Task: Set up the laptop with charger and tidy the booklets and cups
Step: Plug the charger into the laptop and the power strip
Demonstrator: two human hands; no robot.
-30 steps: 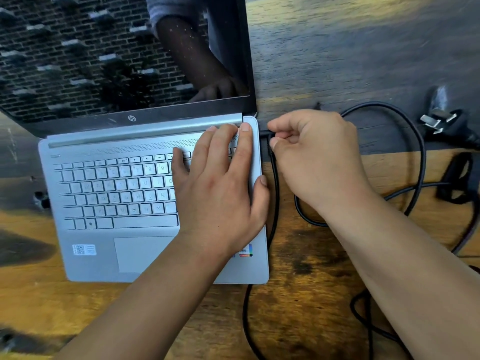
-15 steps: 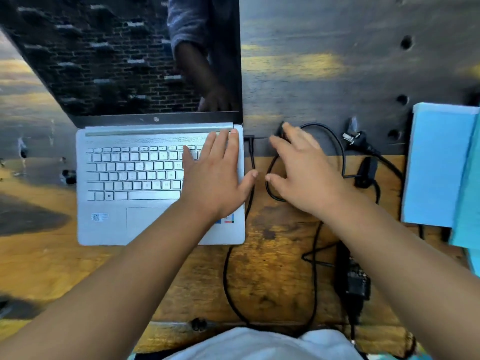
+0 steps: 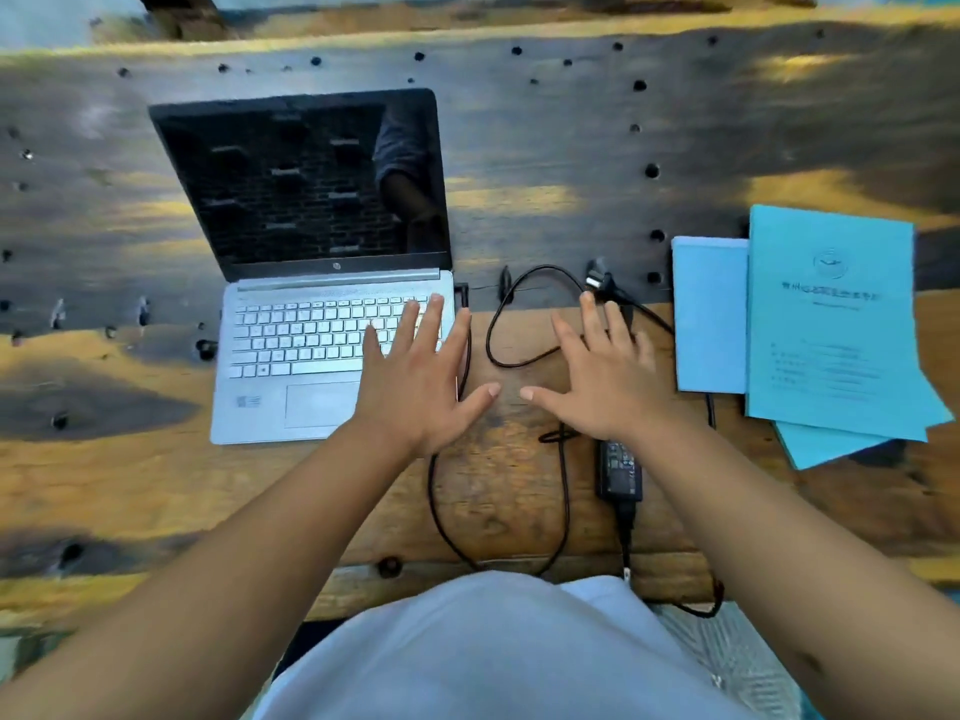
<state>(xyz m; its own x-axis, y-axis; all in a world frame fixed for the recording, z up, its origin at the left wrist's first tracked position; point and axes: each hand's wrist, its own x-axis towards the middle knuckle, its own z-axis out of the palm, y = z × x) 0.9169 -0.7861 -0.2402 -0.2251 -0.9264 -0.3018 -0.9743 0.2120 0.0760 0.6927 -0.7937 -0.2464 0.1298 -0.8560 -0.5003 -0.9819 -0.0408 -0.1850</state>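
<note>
A silver laptop [image 3: 291,356] stands open on the wooden table, its screen dark. A black charger cable [image 3: 524,314] is plugged into its right side and loops across the table to the black power brick [image 3: 618,467]. The wall plug [image 3: 597,278] lies loose near the loop. My left hand [image 3: 421,376] is spread flat over the laptop's right edge, fingers straight. My right hand [image 3: 602,376] is spread flat above the cable, holding nothing. Blue booklets [image 3: 831,324] lie in an uneven pile at the right. No cups are in view.
The wooden table [image 3: 130,485] has dark stained patches and several round holes across its far half. The cable runs over the near edge by my white shirt. A smaller blue booklet [image 3: 709,314] lies against the pile's left side.
My right hand let go of the connector at the laptop's side and opened flat. The view pulled back and up, bringing the whole table, power brick and booklets into sight.
</note>
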